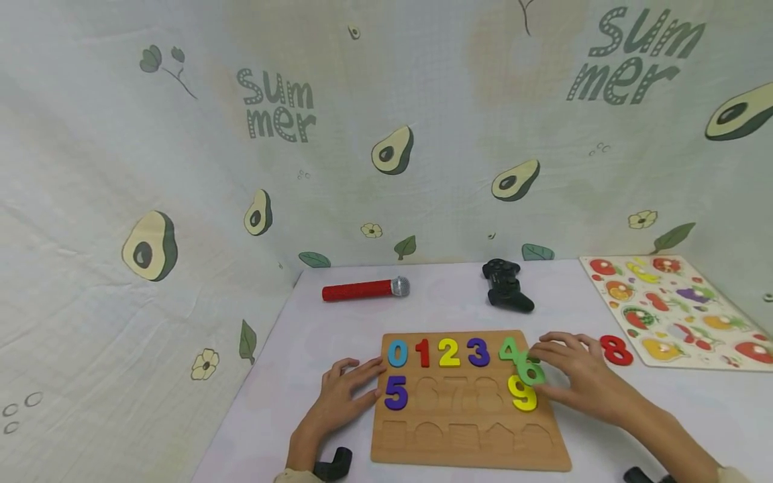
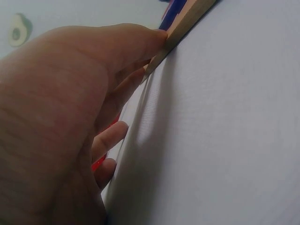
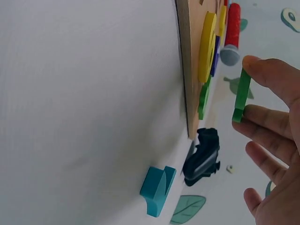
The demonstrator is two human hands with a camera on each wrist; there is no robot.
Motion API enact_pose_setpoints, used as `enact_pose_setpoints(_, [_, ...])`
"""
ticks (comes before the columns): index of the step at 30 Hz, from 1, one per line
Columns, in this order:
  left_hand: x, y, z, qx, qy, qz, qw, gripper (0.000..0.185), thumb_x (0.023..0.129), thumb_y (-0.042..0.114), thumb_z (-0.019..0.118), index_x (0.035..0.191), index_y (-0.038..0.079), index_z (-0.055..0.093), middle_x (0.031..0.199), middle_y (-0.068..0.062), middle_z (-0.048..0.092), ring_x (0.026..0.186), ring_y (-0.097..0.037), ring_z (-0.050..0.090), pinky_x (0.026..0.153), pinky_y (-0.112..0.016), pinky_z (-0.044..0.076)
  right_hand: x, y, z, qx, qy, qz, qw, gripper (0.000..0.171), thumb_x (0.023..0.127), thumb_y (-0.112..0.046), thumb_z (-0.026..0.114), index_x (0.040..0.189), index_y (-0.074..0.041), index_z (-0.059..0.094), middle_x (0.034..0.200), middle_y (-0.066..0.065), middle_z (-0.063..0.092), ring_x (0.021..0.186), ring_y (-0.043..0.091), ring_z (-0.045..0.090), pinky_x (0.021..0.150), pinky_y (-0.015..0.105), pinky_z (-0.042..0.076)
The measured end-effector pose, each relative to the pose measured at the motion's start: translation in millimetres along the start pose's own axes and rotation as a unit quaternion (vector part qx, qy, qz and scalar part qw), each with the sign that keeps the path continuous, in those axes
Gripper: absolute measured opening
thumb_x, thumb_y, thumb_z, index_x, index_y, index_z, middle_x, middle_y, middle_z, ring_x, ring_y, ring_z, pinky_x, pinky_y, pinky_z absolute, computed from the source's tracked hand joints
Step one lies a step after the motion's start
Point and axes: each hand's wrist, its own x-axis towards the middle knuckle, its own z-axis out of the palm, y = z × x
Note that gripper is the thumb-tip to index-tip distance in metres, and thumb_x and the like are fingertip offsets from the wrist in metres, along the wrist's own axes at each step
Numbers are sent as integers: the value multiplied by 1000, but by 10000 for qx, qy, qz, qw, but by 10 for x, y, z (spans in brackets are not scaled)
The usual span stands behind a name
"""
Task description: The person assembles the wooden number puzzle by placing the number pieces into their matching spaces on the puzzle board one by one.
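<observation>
A green number 6 (image 1: 523, 369) is pinched between the thumb and fingers of my right hand (image 1: 582, 372), raised above the right side of the wooden number board (image 1: 465, 453). In the right wrist view that green piece (image 3: 242, 91) is seen edge-on, apart from the board. My left hand (image 1: 343, 397) touches the board's left edge with extended fingertips and thumb. On the board lie the blue 0 (image 1: 390, 353), red 1 (image 1: 425, 354), yellow 2 (image 1: 449, 362), purple 3, green 4, purple 5 (image 1: 388, 394) and yellow 9 (image 1: 524, 405). Several shallow number and symbol outlines show between and below them.
A red 8 (image 1: 606, 349) lies beyond my right hand, beside a fruit-picture board (image 1: 658, 342). Behind the number board are a red microphone (image 1: 359, 290) and a black game controller (image 1: 506, 288). The right wrist view shows a teal piece (image 3: 153, 183) on the table.
</observation>
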Motion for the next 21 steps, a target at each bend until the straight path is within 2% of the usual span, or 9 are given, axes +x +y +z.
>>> enact_pose_setpoints(21, [-5,26,-16,-33,-90,-74,9999,49,96,52,60,142,33,58,151,13,47,136,-30,30,103,-61,22,78,-307,180,132,-112,-389,9991,46,77,-41,86,117,-20,73,117,-7,67,126,30,45,102,64,20])
